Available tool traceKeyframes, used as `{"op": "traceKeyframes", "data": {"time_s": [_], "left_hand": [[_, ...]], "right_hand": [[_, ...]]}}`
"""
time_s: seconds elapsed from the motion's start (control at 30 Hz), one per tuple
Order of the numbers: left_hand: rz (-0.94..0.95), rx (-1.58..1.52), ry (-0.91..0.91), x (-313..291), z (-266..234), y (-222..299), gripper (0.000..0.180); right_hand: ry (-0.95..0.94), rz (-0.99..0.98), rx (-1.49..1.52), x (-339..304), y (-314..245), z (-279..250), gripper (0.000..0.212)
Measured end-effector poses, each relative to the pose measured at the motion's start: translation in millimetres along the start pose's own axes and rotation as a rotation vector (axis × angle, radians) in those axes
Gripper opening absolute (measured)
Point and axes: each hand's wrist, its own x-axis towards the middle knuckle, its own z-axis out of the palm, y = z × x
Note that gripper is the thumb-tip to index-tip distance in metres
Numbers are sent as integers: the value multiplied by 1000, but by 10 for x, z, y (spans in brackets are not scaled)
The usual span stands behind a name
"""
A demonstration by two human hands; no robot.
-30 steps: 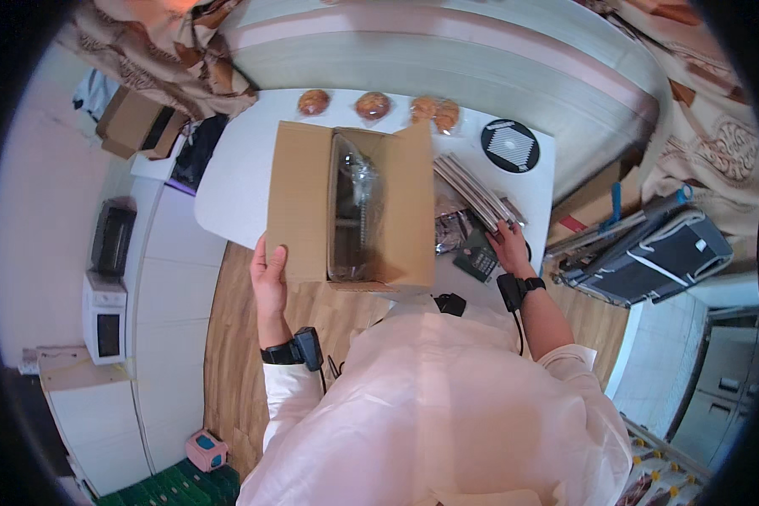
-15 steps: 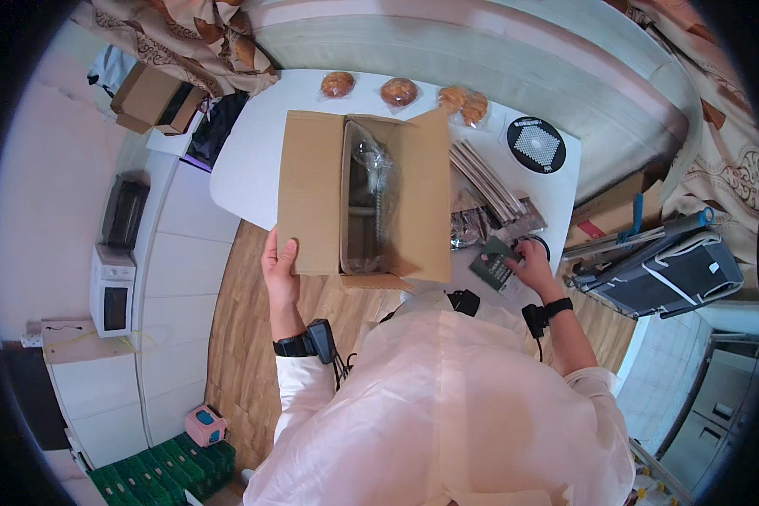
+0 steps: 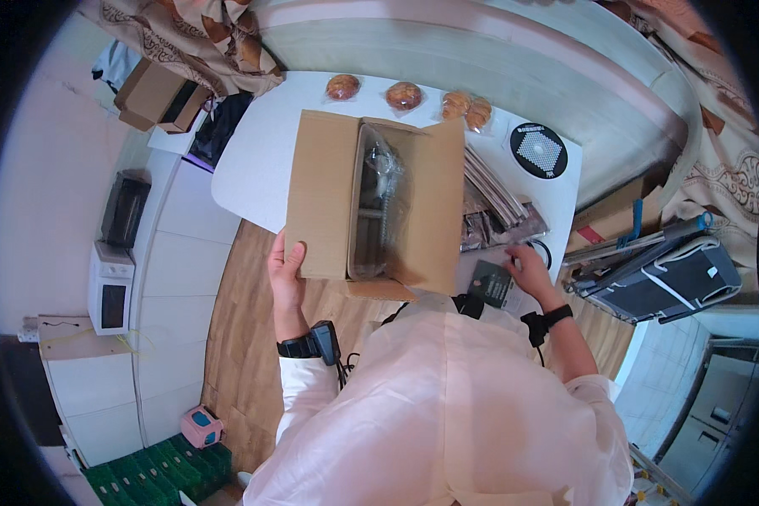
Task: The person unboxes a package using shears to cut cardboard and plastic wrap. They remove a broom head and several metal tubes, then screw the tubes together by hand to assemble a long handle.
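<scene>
An open cardboard box [image 3: 322, 198] is tilted over the near edge of the white table, its flaps spread to both sides. My left hand [image 3: 287, 268] grips the lower corner of its left flap, thumb in front and fingers mostly behind. Inside lies a metal part [image 3: 385, 185] in clear plastic, with dark pieces beside it. To the right of the box, my right hand [image 3: 530, 271] is at the upper right corner of a dark green card [image 3: 491, 283], thumb and forefinger apart. Metal rods [image 3: 496, 192] and plastic-bagged parts [image 3: 478, 229] lie just beyond.
Wrapped bread rolls [image 3: 403, 96] and croissants [image 3: 467, 110] line the back of the white table [image 3: 249, 181]. A black round disc [image 3: 539, 151] with a perforated pattern rests at the right. Beyond the table's right side leans a folded dark chair [image 3: 675, 274]. A microwave [image 3: 111, 291] stands far left.
The box has shifted a little to the right with my left hand. My right hand has slid off the middle of the green card to its corner, and the card now lies flatter.
</scene>
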Motion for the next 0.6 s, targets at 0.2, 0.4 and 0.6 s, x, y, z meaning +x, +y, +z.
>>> {"op": "traceKeyframes", "data": {"time_s": [0.2,0.4,0.6], "left_hand": [[3,36,-98,-85,163,-60,39],[6,37,-196,-121,260,-103,37],[-33,58,-263,-221,311,-177,41]], "right_hand": [[79,-498,247,670,-1571,-1271,13],[-636,-423,-543,1680,-1893,-304,39],[-414,-371,-678,2269,-1296,731,46]]}}
